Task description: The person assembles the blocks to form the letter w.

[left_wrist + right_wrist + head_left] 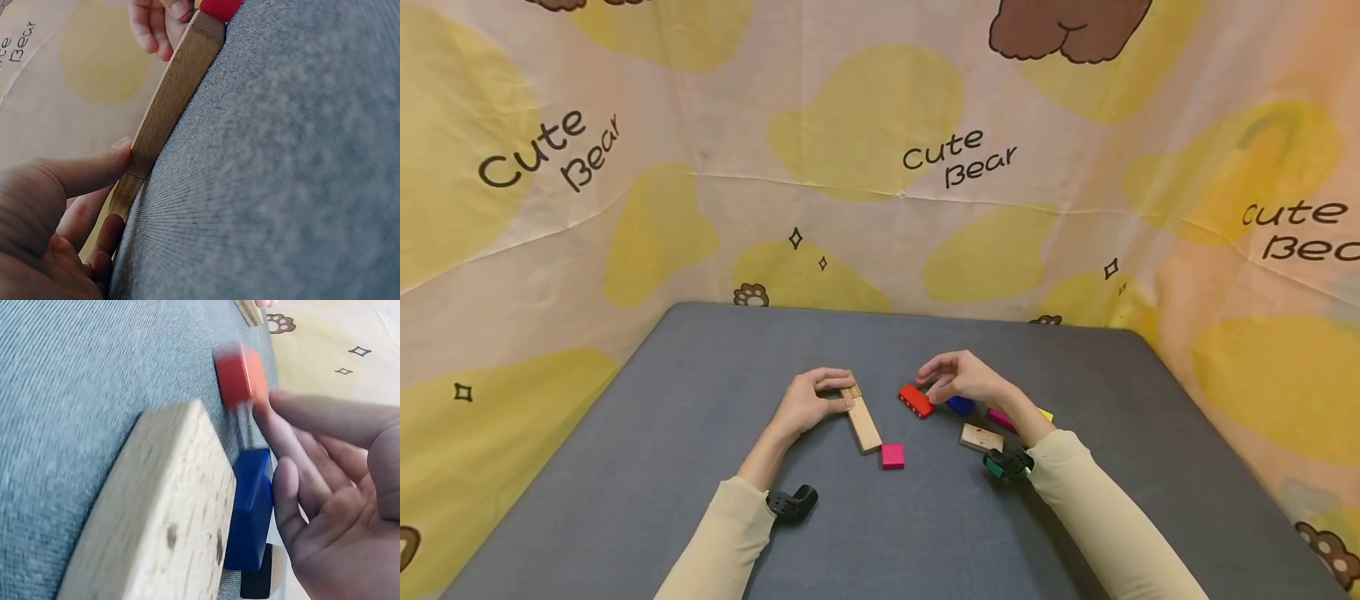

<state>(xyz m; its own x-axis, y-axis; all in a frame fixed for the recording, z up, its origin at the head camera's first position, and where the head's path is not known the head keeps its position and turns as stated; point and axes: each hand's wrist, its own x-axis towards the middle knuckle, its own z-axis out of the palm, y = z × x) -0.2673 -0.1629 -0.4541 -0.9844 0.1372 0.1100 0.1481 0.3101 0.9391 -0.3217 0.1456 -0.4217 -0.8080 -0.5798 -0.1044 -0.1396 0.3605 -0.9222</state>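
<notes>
My left hand (805,404) grips the far part of a line of light wooden blocks (864,427) on the table. In the left wrist view, its thumb and fingers lie on either side of the joint between a short piece and the longer block (172,94). A pink block (892,456) lies at the near end. With thumb and fingertips, my right hand (966,379) pinches a red block (915,401) at its right end; white marks run along the front. In the right wrist view the red block (240,375) is blurred, low beside a blue block (251,512).
Near the right wrist lie another wooden block (981,438), a magenta block (1002,419) and a yellow piece (1046,414), with a green piece (995,468) partly under the wristband. The grey table (662,467) meets a printed cloth wall (865,250) behind.
</notes>
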